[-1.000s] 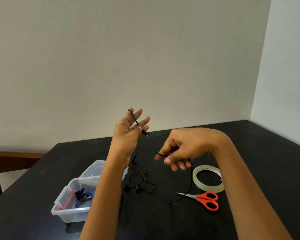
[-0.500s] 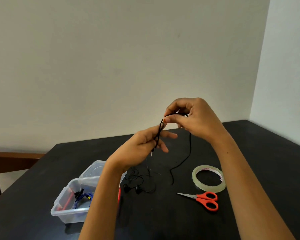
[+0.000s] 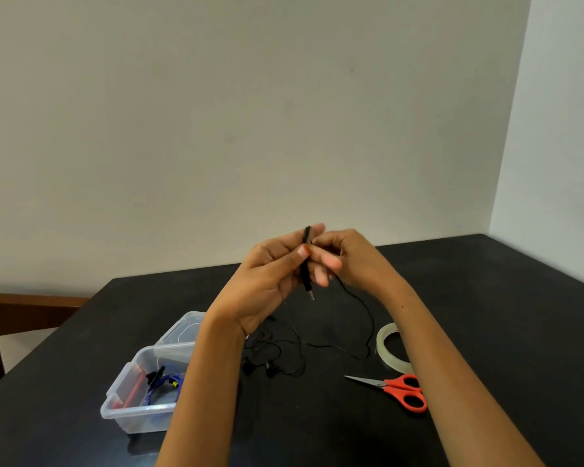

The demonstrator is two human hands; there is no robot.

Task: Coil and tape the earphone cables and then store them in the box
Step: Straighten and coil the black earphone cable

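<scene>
Currently coiling: left hand (image 3: 267,281) pinches black earphone cable (image 3: 306,261) loops, right hand (image 3: 348,261) closed on cable feeding slack; next req. tape (image 3: 390,348).

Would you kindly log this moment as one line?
phase: coiling | left hand: holds cable loops | right hand: feeds cable | box: open | tape: untouched

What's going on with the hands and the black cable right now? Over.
Left hand pinching cable, plug hanging down. Right hand holding the same cable. Rest loose on table. Box open; nothing blocking.
</scene>
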